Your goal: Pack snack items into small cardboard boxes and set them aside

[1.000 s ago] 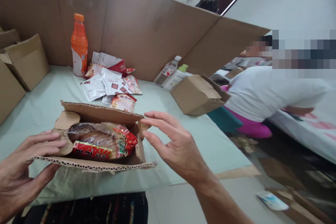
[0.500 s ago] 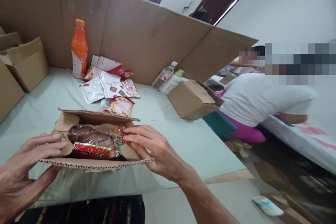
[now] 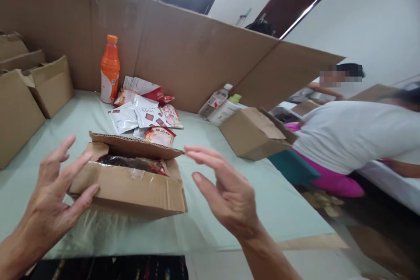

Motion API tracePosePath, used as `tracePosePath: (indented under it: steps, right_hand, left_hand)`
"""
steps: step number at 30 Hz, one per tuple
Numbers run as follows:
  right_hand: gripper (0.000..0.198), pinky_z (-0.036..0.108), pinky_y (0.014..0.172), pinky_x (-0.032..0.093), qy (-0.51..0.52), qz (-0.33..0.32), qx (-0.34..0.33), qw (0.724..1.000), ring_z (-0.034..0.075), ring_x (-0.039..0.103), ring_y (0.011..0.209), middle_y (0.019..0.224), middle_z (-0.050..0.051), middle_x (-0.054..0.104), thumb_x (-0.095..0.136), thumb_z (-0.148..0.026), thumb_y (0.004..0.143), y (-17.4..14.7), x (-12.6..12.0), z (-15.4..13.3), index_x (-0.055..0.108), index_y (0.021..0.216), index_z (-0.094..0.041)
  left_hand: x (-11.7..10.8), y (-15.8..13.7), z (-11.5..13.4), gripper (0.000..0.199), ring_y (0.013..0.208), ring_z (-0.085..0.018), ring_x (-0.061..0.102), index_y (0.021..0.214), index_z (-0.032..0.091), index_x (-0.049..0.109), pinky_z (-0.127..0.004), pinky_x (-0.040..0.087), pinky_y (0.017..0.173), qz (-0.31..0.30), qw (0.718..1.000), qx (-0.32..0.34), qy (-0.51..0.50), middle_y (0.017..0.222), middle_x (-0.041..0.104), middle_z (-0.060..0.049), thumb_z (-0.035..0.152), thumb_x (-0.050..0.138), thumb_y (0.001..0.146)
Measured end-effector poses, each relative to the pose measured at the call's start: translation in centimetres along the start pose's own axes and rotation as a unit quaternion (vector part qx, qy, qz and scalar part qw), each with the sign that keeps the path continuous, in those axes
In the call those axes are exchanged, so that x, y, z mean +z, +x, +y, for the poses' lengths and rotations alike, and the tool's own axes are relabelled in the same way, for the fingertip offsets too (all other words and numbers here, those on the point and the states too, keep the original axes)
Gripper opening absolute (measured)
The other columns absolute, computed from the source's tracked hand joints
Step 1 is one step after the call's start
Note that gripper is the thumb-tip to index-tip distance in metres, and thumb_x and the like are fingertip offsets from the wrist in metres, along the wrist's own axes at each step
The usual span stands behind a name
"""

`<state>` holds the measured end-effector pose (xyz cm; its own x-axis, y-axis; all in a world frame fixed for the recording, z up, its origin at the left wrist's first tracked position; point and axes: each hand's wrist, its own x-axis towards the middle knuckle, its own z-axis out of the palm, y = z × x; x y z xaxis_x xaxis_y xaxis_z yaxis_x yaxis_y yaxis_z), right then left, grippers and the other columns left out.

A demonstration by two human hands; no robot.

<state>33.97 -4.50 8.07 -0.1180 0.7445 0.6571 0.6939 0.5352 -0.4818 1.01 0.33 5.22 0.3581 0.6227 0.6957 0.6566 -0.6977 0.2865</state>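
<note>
In the head view a small cardboard box (image 3: 131,190) stands near the front of the table, its near flap tilted inward over the opening and its far flap raised. Inside, dark clear-wrapped snack packs (image 3: 134,164) show partly; the near flap hides the rest. My left hand (image 3: 62,188) is at the box's left end, fingers spread, with the thumb close to the front panel; whether it touches I cannot tell. Off the right end, my right hand (image 3: 226,188) is open, fingertips close to the far flap's right corner. Neither hand holds anything.
Behind the box lie several snack sachets (image 3: 149,111) and an orange drink bottle (image 3: 110,70). Clear and white bottles (image 3: 218,100) lean by another cardboard box (image 3: 254,133). More boxes (image 3: 52,87) stand left. A cardboard wall (image 3: 197,52) backs the table. A person in white (image 3: 367,131) bends at right.
Both hands have come away from the box's inner end flaps and opened. The near flap has swung up and inward, covering much of the packs. The view has shifted slightly.
</note>
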Motion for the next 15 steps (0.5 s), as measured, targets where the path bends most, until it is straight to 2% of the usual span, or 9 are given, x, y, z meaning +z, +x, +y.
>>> tracePosePath:
  steps: [1, 2, 4, 5, 7, 10, 12, 15]
  right_hand:
    - [0.046, 0.051, 0.111, 0.052, -0.011, 0.020, 0.002, 1.000, 0.027, 0.058, 0.138, 0.146, 0.009, 0.063, 0.054, -0.019, 0.101, 0.2, 0.2, 0.0, 0.058, 0.145, -0.030]
    - [0.050, 0.053, 0.112, 0.051, -0.024, 0.013, -0.004, 1.000, 0.029, 0.054, 0.142, 0.152, 0.010, 0.058, 0.055, -0.024, 0.102, 0.4, 0.4, -0.1, 0.052, 0.152, -0.029]
    - [0.055, 0.052, 0.110, 0.051, -0.046, -0.064, -0.053, 0.995, 0.030, 0.054, 0.141, 0.153, 0.012, 0.058, 0.054, -0.035, 0.104, 0.3, 1.0, -0.1, 0.044, 0.158, -0.027]
    - [0.056, 0.052, 0.109, 0.051, -0.053, -0.113, -0.084, 0.989, 0.030, 0.055, 0.140, 0.151, 0.013, 0.059, 0.054, -0.040, 0.104, 0.1, 1.3, 0.0, 0.044, 0.158, -0.026]
    - [0.059, 0.053, 0.111, 0.049, -0.058, -0.190, -0.130, 0.971, 0.032, 0.055, 0.140, 0.149, 0.016, 0.061, 0.051, -0.049, 0.105, -0.6, 1.7, 0.2, 0.045, 0.157, -0.021]
    - [0.065, 0.054, 0.117, 0.043, -0.065, -0.226, -0.134, 0.963, 0.032, 0.047, 0.147, 0.154, 0.019, 0.055, 0.048, -0.057, 0.105, -1.2, 1.6, 0.6, 0.043, 0.157, -0.017]
    - [0.065, 0.057, 0.119, 0.038, -0.083, -0.238, -0.132, 0.959, 0.032, 0.044, 0.149, 0.155, 0.018, 0.054, 0.051, -0.061, 0.102, -0.8, 1.5, 0.7, 0.048, 0.153, -0.021]
    - [0.075, 0.065, 0.121, 0.030, -0.118, -0.264, -0.137, 0.947, 0.039, 0.033, 0.153, 0.160, 0.019, 0.047, 0.065, -0.072, 0.089, 0.8, 1.8, 0.2, 0.058, 0.147, -0.025]
  left_hand:
    - [-0.1, 0.0, -0.1, 0.053, 0.148, -0.036, 0.044, 0.154, 0.033, 0.044, -0.057, 0.049, 0.115, -0.018, 1.000, 0.000, -0.005, 0.170, 0.029, -0.008, 0.032, 0.057, 0.103]
    - [-0.1, 0.1, -0.3, 0.055, 0.151, -0.035, 0.040, 0.156, 0.035, 0.040, -0.059, 0.047, 0.117, -0.032, 0.999, 0.000, -0.011, 0.172, 0.026, -0.007, 0.031, 0.056, 0.103]
    - [0.0, 0.2, -0.7, 0.060, 0.157, -0.034, 0.032, 0.159, 0.036, 0.034, -0.060, 0.042, 0.121, -0.050, 0.999, -0.001, -0.020, 0.173, 0.024, -0.005, 0.029, 0.055, 0.103]
    - [0.1, 0.2, -0.9, 0.062, 0.157, -0.034, 0.031, 0.159, 0.036, 0.034, -0.059, 0.041, 0.122, -0.057, 0.998, 0.001, -0.026, 0.172, 0.027, -0.005, 0.028, 0.055, 0.102]
    - [0.4, 0.3, -1.3, 0.057, 0.154, -0.031, 0.038, 0.156, 0.033, 0.041, -0.054, 0.044, 0.122, -0.077, 0.996, 0.010, -0.051, 0.164, 0.043, -0.006, 0.025, 0.054, 0.101]
    - [1.1, 0.4, -1.6, 0.044, 0.147, -0.028, 0.050, 0.142, 0.028, 0.056, -0.048, 0.047, 0.120, -0.095, 0.990, 0.030, -0.095, 0.146, 0.062, -0.006, 0.019, 0.049, 0.100]
    - [1.3, 0.5, -1.6, 0.042, 0.146, -0.028, 0.050, 0.136, 0.027, 0.059, -0.048, 0.047, 0.120, -0.083, 0.989, 0.035, -0.113, 0.144, 0.063, -0.007, 0.015, 0.047, 0.098]
    - [1.1, 0.2, -2.1, 0.046, 0.144, -0.029, 0.052, 0.139, 0.032, 0.059, -0.051, 0.046, 0.121, -0.070, 0.990, 0.021, -0.117, 0.147, 0.061, -0.004, 0.017, 0.046, 0.098]
